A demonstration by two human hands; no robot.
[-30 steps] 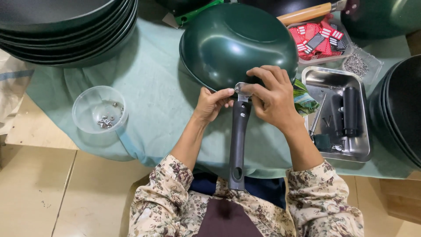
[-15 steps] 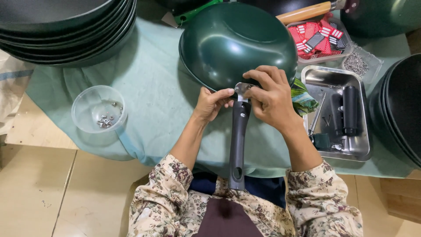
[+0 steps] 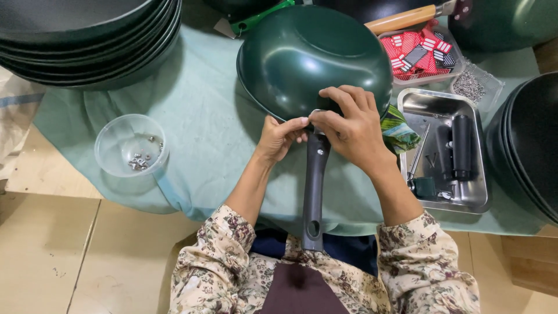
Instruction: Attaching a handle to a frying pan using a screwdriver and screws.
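A dark green pan (image 3: 308, 58) lies upside down on a pale green cloth (image 3: 203, 134). Its long dark grey handle (image 3: 314, 192) points toward me. My left hand (image 3: 280, 138) pinches the spot where the handle meets the pan's rim, fingertips pressed on a small metal part. My right hand (image 3: 351, 127) covers the same joint from the right, fingers curled over the rim and the handle's top end. The joint itself is mostly hidden under my fingers.
A clear plastic bowl (image 3: 131, 146) with several small metal fasteners sits at left. A steel tray (image 3: 444, 148) with tools lies at right. Stacks of dark pans stand at top left (image 3: 87, 40) and far right (image 3: 529, 139). A box of red tags (image 3: 419, 53) sits behind.
None of the objects has moved. My right hand's fingers have shifted slightly over the joint.
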